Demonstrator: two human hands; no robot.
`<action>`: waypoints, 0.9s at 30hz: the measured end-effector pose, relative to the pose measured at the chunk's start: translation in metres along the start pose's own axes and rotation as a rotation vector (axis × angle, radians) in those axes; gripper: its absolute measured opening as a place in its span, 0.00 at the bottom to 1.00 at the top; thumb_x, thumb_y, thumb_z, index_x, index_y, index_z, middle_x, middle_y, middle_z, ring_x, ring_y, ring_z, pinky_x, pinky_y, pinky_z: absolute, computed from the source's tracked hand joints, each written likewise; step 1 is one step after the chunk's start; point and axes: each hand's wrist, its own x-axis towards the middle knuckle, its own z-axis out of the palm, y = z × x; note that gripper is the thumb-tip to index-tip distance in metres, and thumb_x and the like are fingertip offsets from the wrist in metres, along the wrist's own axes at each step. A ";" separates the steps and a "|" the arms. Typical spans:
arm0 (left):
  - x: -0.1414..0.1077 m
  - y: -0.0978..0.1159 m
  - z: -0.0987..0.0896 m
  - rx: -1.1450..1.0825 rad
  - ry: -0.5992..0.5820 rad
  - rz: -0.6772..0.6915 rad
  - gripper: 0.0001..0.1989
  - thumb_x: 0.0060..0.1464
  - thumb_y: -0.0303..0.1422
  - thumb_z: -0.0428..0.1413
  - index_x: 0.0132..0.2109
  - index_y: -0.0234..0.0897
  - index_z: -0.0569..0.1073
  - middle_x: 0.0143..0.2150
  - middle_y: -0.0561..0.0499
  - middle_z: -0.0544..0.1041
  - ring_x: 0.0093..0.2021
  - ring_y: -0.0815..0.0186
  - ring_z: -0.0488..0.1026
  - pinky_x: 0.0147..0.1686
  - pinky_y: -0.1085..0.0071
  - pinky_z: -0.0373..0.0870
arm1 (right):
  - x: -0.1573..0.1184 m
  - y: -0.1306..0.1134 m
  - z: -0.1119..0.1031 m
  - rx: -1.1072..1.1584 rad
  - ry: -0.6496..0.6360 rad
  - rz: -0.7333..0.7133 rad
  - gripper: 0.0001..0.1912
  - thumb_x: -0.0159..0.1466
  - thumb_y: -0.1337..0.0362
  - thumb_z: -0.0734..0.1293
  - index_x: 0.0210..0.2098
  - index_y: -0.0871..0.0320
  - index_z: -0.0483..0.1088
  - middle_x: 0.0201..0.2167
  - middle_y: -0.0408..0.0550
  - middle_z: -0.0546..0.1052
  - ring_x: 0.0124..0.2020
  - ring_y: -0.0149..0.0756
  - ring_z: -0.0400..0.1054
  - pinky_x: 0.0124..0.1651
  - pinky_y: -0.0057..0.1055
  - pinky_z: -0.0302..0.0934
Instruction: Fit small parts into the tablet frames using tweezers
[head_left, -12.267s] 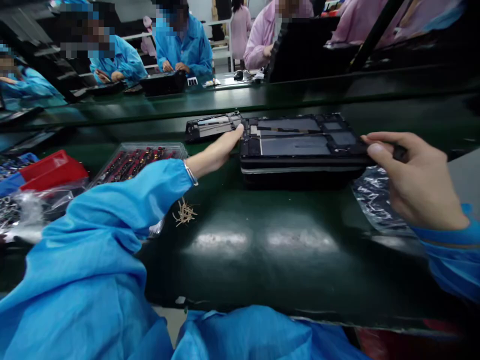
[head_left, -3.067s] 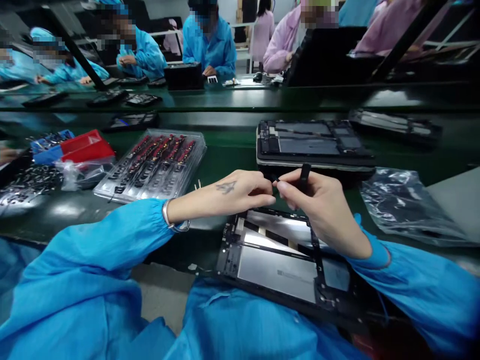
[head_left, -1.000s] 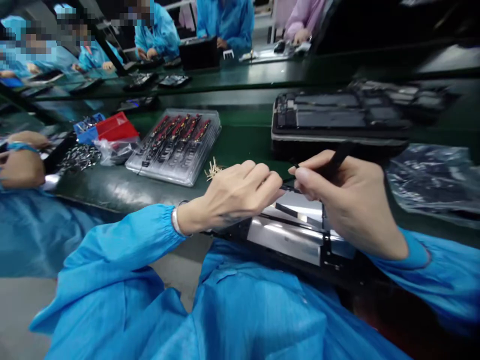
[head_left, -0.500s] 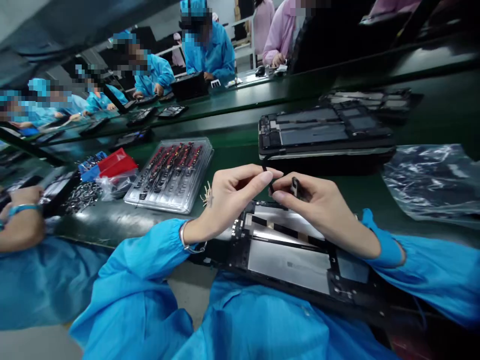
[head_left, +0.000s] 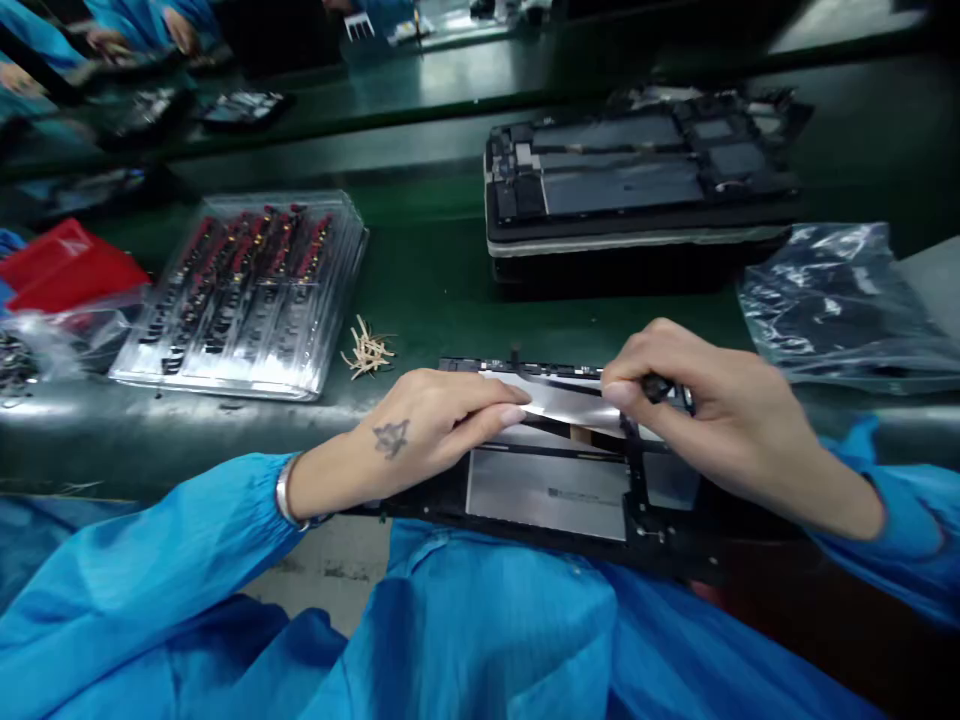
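Note:
An opened tablet-like device (head_left: 551, 492) with silver battery cells lies at the table's front edge, in front of my body. My left hand (head_left: 442, 420) is over its left part, thumb and fingers pinched at a dark flat strip (head_left: 555, 385) near the upper cell. My right hand (head_left: 697, 410) is closed above the device's right part, with a small dark piece showing between its fingers; what that piece is I cannot make out. The strip seems to run between the two hands, but its right end is hidden.
Behind the device stands a stack of similar opened devices (head_left: 622, 190). A clear tray (head_left: 300, 370) of red and black parts is at left, beside a red bag (head_left: 67, 270). Tan strips (head_left: 367, 350) lie near my left hand. A plastic bag (head_left: 840, 310) is at right. Other people's hands show top left.
The view has tipped down and closer. My hands have come down from above the table onto the device and moved apart, the right one going rightward.

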 end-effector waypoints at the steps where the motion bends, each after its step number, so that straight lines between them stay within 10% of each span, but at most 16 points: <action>1: -0.001 -0.002 -0.001 0.028 -0.021 0.016 0.14 0.72 0.35 0.51 0.51 0.36 0.80 0.44 0.50 0.85 0.43 0.67 0.83 0.42 0.76 0.76 | -0.005 0.006 -0.005 -0.033 -0.044 0.020 0.05 0.68 0.64 0.67 0.35 0.50 0.71 0.31 0.45 0.75 0.34 0.39 0.67 0.34 0.36 0.58; 13: 0.009 -0.017 0.002 0.076 -0.101 0.091 0.12 0.72 0.31 0.49 0.47 0.32 0.77 0.38 0.48 0.79 0.39 0.67 0.75 0.39 0.71 0.70 | -0.019 0.058 -0.024 -0.142 -0.227 0.196 0.11 0.67 0.54 0.66 0.35 0.52 0.77 0.30 0.48 0.75 0.28 0.38 0.68 0.29 0.34 0.56; 20: 0.012 -0.035 0.016 0.072 -0.214 0.137 0.12 0.72 0.35 0.49 0.55 0.36 0.72 0.64 0.40 0.71 0.64 0.58 0.68 0.60 0.59 0.71 | -0.014 0.057 -0.022 -0.240 -0.282 0.278 0.11 0.63 0.56 0.66 0.33 0.54 0.77 0.29 0.49 0.73 0.24 0.36 0.64 0.28 0.34 0.52; 27: 0.018 -0.038 0.022 0.085 -0.286 0.161 0.15 0.73 0.36 0.47 0.58 0.33 0.69 0.69 0.37 0.66 0.68 0.55 0.65 0.66 0.54 0.68 | -0.004 0.047 -0.025 -0.367 -0.437 0.362 0.16 0.66 0.54 0.60 0.38 0.55 0.76 0.33 0.51 0.74 0.30 0.40 0.67 0.33 0.35 0.55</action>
